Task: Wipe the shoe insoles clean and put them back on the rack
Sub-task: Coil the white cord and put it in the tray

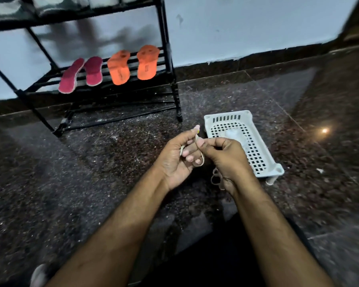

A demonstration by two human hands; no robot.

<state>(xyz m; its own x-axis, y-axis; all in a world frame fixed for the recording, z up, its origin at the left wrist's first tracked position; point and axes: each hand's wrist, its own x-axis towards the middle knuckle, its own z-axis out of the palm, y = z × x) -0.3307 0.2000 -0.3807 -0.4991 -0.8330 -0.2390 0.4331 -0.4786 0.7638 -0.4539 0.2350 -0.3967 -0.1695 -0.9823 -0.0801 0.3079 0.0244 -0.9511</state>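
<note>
While four insoles already lie side by side on the low shelf of the black metal tube shoe rack at far left, judged near the close of the task, or between steps. Dark speckled stone floor all around. White perforated plastic basket near right, something pale inside, too blurred to name. Pair of orange foam insoles right of the pair of magenta fabric insoles, all resting on the rails. Left hand and right hand close together at centre, fingers curled and pinching thin beige elastic bands; more loops under the right palm. No wiping cloth visible. Next, probably: setting the bands down, perhaps in the basket, then checking the insoles sit square.
</note>
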